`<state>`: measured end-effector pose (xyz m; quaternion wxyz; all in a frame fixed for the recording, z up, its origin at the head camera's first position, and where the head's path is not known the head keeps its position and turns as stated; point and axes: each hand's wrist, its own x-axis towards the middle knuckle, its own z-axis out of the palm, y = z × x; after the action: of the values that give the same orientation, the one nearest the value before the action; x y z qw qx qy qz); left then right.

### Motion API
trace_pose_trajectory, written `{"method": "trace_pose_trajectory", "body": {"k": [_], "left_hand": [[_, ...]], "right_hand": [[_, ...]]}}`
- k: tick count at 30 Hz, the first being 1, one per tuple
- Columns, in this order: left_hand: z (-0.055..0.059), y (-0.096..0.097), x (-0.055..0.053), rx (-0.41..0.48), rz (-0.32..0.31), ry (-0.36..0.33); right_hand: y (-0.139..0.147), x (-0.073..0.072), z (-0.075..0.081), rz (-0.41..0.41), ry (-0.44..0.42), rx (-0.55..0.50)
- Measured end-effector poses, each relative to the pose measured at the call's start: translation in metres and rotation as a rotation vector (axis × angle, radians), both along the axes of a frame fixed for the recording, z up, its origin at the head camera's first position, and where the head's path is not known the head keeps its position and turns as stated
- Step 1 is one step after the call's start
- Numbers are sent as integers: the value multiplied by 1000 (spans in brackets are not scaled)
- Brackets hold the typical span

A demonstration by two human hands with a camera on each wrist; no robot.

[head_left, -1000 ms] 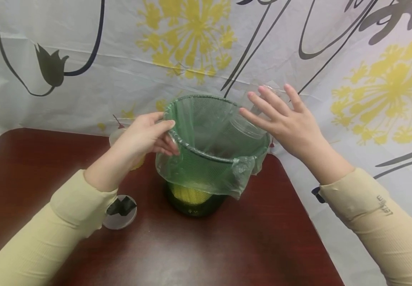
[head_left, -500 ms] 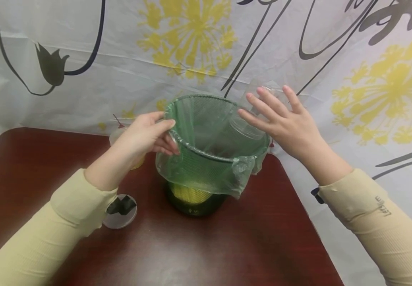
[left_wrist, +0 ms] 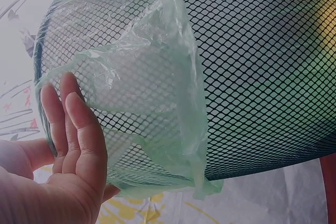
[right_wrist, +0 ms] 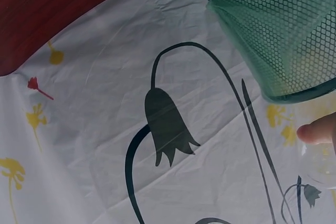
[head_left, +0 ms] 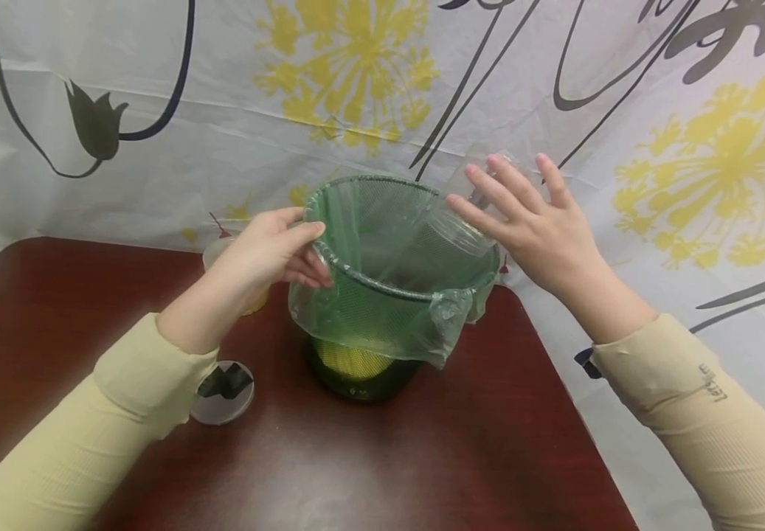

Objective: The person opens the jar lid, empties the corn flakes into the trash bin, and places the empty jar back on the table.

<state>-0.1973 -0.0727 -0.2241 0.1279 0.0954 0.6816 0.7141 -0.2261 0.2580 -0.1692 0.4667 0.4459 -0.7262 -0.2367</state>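
A mesh trash bin [head_left: 355,369] stands on the table, lined with a green plastic bag [head_left: 369,317] folded over its rim. My left hand [head_left: 269,251] grips the left side of that rim, thumb on top and fingers outside; the left wrist view shows the fingers [left_wrist: 86,129] against the bag. At the rim's far right, my right hand [head_left: 535,228] holds a clear plastic jar [head_left: 455,232], tilted with its lower end over the bin's opening. In the right wrist view the thumb [right_wrist: 317,131] lies against the jar. My right fingers hide part of it.
A round clear disc [head_left: 223,409] with a dark patch lies on the table [head_left: 276,472] beside the left sleeve. Behind the left forearm stands another clear container [head_left: 212,254], mostly hidden. A printed white cloth [head_left: 223,66] hangs behind.
My right hand has shifted slightly right and up, and the jar's angle has changed a little. My left hand and the bin have stayed in place.
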Motion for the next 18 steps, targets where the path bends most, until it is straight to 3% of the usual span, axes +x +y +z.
{"method": "trace_pose_trajectory", "body": {"k": [7, 18], "left_hand": [[1, 0, 1, 3, -6, 1], [2, -1, 3, 12, -12, 2]], "right_hand": [[-2, 2, 2, 20, -121, -114], [-1, 0, 1, 16, -207, -225]]}}
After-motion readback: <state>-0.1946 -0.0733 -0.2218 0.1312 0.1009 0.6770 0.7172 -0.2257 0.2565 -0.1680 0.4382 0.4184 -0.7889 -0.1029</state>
